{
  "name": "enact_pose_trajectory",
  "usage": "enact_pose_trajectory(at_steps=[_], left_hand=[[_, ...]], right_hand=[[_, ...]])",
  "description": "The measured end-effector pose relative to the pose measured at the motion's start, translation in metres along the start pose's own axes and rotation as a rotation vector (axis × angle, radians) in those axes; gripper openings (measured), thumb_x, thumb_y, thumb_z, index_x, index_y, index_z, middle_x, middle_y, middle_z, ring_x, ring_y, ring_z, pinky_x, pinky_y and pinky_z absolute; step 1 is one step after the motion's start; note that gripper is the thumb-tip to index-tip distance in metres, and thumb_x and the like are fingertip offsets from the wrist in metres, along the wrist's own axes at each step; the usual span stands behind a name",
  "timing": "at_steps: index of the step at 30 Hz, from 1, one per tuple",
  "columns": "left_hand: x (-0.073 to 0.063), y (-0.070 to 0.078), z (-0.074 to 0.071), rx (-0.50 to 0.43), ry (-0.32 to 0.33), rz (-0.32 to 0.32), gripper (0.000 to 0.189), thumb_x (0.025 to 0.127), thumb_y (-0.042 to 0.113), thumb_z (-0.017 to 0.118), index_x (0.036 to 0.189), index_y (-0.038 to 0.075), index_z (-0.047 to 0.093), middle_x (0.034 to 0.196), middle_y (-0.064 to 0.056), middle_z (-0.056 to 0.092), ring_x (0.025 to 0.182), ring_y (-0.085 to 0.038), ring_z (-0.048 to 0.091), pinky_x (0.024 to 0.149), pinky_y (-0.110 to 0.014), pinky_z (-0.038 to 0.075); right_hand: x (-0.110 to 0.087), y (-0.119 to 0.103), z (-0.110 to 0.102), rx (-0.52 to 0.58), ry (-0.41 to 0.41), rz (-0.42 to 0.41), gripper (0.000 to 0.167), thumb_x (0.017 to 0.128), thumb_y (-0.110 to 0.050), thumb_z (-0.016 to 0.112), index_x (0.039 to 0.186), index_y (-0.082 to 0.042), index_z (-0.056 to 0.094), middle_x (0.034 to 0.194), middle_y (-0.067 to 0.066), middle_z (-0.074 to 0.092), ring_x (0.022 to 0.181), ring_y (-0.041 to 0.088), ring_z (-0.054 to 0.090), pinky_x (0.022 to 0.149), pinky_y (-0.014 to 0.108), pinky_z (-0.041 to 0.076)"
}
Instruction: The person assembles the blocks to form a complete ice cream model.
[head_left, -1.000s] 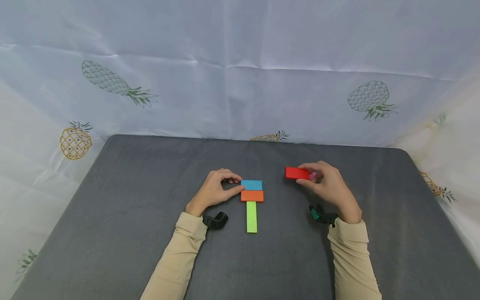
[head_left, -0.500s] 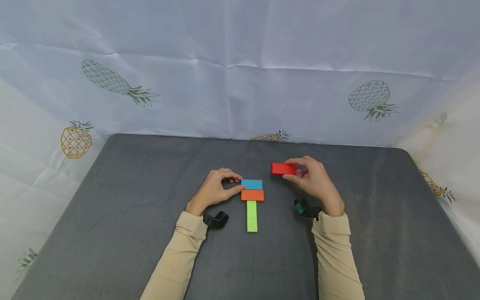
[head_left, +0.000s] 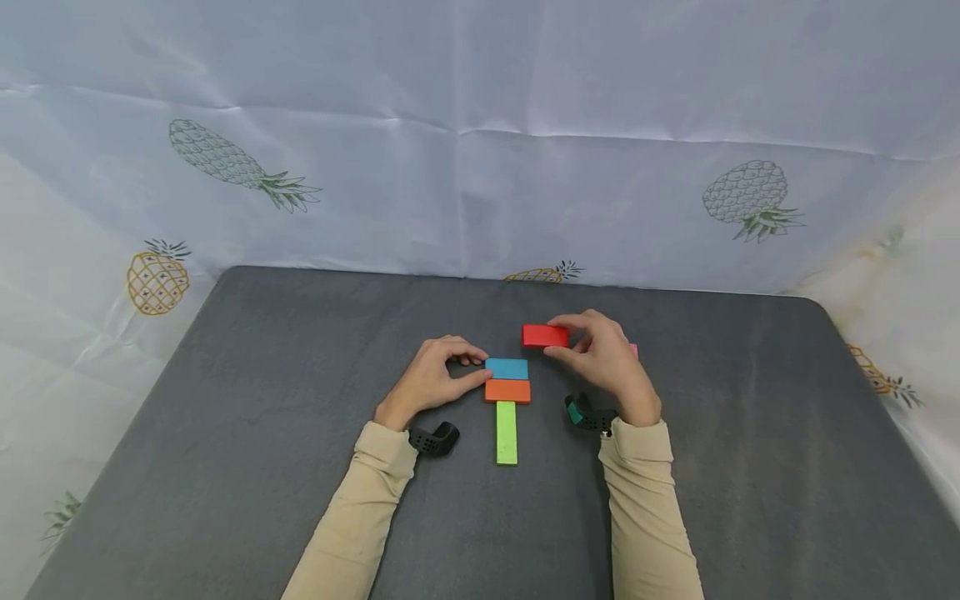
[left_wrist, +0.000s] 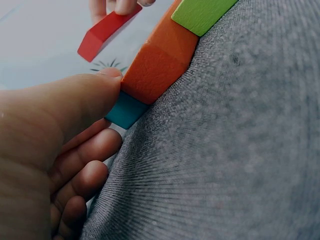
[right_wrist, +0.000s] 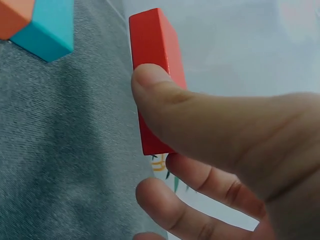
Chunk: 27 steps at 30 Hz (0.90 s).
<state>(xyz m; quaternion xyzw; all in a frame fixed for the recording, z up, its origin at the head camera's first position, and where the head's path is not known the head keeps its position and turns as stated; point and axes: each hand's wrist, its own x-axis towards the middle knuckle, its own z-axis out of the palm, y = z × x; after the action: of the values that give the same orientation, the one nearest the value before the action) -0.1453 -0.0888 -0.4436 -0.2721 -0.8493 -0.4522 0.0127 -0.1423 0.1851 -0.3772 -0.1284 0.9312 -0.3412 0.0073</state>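
A red rectangular block [head_left: 544, 336] is pinched between the thumb and fingers of my right hand [head_left: 606, 358]; the right wrist view shows the thumb flat on its face. It hangs above the table, just behind and right of a blue block [head_left: 507, 369]. An orange block [head_left: 507, 392] lies against the blue one's near side, and a lime green block [head_left: 506, 433] runs lengthwise toward me from its middle. My left hand [head_left: 427, 379] holds the blue block's left end between thumb and forefinger, the thumb [left_wrist: 102, 90] also beside the orange corner.
A pink block [head_left: 634, 351] shows partly behind my right hand. The dark grey table [head_left: 247, 467] ends at a pale pineapple-print cloth [head_left: 480, 200] at the back and sides. Black bands sit at both wrists.
My right hand has carried the red block leftward, toward the blue one, uncovering part of the pink block on the right. The left hand stays at the blue block.
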Motion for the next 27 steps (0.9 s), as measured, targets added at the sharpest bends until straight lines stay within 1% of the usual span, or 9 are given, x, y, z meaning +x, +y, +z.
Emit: enact_pose_trajectory(at_steps=[6,10,17,20,27], left_hand=[[0.001,0.000,0.001,-0.002,-0.002,-0.002,0.020,0.087,0.021,0.082,0.105,0.011,0.080,0.093,-0.003,0.074,0.085,-0.013,0.063,0.080,-0.028,0.053],[0.001,0.000,0.001,-0.004,-0.001,0.010,0.020,0.087,0.021,0.083,0.104,0.011,0.080,0.093,-0.003,0.074,0.085,-0.013,0.064,0.080,-0.028,0.054],[0.000,0.000,0.000,-0.004,0.001,0.001,0.020,0.087,0.021,0.083,0.104,0.011,0.080,0.093,-0.003,0.074,0.084,-0.012,0.063,0.080,-0.027,0.054],[0.000,0.000,0.001,0.002,0.005,0.007,0.020,0.088,0.022,0.082,0.104,0.011,0.080,0.093,-0.003,0.074,0.084,-0.011,0.063,0.080,-0.027,0.054],[0.000,-0.002,0.001,-0.008,0.003,0.000,0.020,0.087,0.021,0.082,0.105,0.010,0.080,0.093,-0.003,0.074,0.085,-0.013,0.063,0.080,-0.028,0.053]], right_hand=[[0.003,-0.001,0.006,-0.019,-0.022,0.003,0.035,0.087,-0.013,0.082,0.120,-0.004,0.074,0.105,0.020,0.066,0.071,0.021,0.062,0.071,0.036,0.057],[0.004,-0.001,0.009,-0.017,-0.033,0.017,0.036,0.087,-0.013,0.082,0.121,-0.004,0.074,0.107,0.020,0.066,0.071,0.021,0.062,0.071,0.037,0.058],[0.005,-0.002,0.012,-0.019,-0.039,0.021,0.036,0.087,-0.014,0.082,0.121,-0.004,0.074,0.106,0.020,0.066,0.070,0.020,0.060,0.070,0.035,0.057],[0.006,-0.001,0.012,-0.022,-0.043,0.023,0.036,0.088,-0.014,0.082,0.121,-0.004,0.074,0.105,0.020,0.066,0.070,0.020,0.060,0.069,0.035,0.057],[0.004,0.002,0.010,-0.062,-0.047,0.048,0.034,0.088,-0.013,0.081,0.120,-0.003,0.074,0.105,0.020,0.066,0.071,0.021,0.059,0.066,0.030,0.052]])
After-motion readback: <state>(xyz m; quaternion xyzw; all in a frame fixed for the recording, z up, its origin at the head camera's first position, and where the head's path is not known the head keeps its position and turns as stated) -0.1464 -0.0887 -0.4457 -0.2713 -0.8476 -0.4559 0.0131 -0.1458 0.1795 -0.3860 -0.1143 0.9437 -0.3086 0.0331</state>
